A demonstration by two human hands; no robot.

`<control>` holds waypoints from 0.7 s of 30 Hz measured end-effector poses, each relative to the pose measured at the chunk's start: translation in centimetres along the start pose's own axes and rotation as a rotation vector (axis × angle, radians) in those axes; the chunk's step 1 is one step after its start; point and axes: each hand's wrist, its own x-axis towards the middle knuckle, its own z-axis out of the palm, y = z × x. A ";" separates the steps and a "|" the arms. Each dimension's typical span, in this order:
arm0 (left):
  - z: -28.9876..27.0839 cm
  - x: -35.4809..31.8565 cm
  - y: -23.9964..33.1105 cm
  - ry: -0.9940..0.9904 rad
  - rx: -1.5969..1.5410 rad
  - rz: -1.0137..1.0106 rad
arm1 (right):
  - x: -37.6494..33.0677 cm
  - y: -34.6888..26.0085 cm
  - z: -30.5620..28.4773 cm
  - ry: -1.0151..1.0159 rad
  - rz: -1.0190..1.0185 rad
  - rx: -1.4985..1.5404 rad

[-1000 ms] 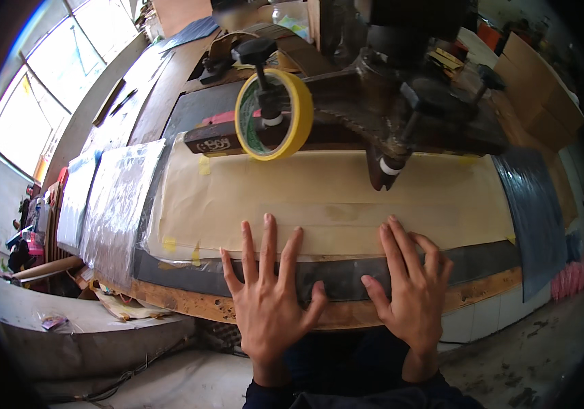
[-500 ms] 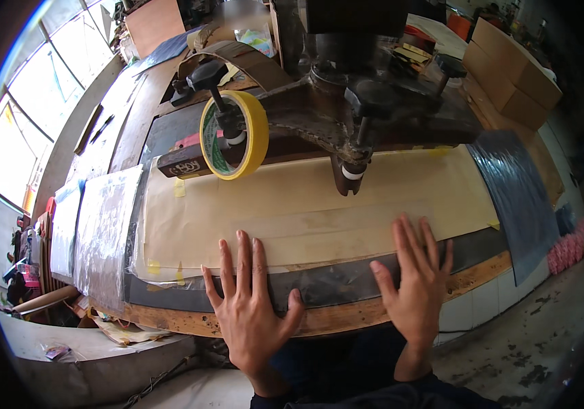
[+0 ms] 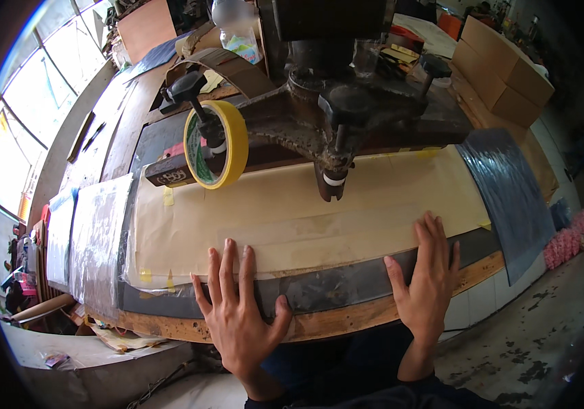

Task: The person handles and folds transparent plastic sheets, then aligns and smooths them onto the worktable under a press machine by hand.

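Note:
A long cream-coloured sheet [image 3: 258, 211] lies under a clear film, with a fainter strip [image 3: 356, 221] along its middle. My left hand [image 3: 243, 330] rests open at its near left edge, fingers spread and fingertips on the sheet. Toward the right end, my right hand [image 3: 425, 293] lies open too, its fingertips on the sheet and its thumb over the dark mat [image 3: 336, 286]. Nothing is held in either hand. Beyond the sheet stands a dark metal press head [image 3: 298, 123] with knobs; a yellow tape roll [image 3: 238, 146] hangs on its left knob.
Clear plastic sheets [image 3: 97, 238] lie at the left, and a bluish plastic sheet [image 3: 510, 198] drapes over the right end. The wooden table edge [image 3: 176, 330] runs in front. Cardboard boxes [image 3: 500, 75] stand at the far right; a pink bundle [image 3: 571, 235] sits at the right.
My right hand has slid right along the sheet, widening the gap between my hands. My left hand remains near the sheet's near edge. The whole view has shifted slightly.

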 end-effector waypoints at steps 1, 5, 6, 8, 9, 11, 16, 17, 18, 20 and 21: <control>0.0 0.0 0.0 0.007 -0.010 0.003 | 0.1 -0.1 -0.1 -0.012 -0.038 -0.053; 0.1 -0.1 0.2 0.039 -0.021 0.009 | 0.6 -0.7 -0.3 -0.081 -0.149 -0.256; 0.0 -0.2 0.1 0.037 -0.008 0.010 | 0.9 -1.6 -0.4 -0.083 -0.151 -0.255; 0.2 -0.1 0.1 0.037 -0.005 0.031 | 1.4 -4.1 -1.0 -0.275 -0.344 -0.020; 0.3 -0.1 -0.1 0.037 -0.012 0.034 | 1.2 -5.0 -0.5 -0.271 -0.342 -0.017; 0.4 -0.2 -0.5 0.044 -0.005 0.028 | 0.9 -6.4 1.2 -0.257 -0.494 0.205; 0.5 -0.2 -0.4 0.064 -0.056 -0.010 | 1.6 -4.5 1.3 -0.177 -0.392 0.241; 0.3 -0.2 -0.3 0.067 -0.067 -0.011 | 1.9 -3.7 0.6 -0.176 -0.385 0.234; 0.3 -0.2 -0.3 0.065 -0.068 -0.010 | 2.3 -2.8 0.1 -0.184 -0.335 0.211; 0.4 -0.1 -0.6 0.084 -0.075 -0.029 | 2.7 -0.8 -0.2 -0.195 -0.290 0.187; 0.4 -0.1 -0.6 0.085 -0.074 -0.034 | 2.7 0.3 -0.2 -0.172 -0.215 0.118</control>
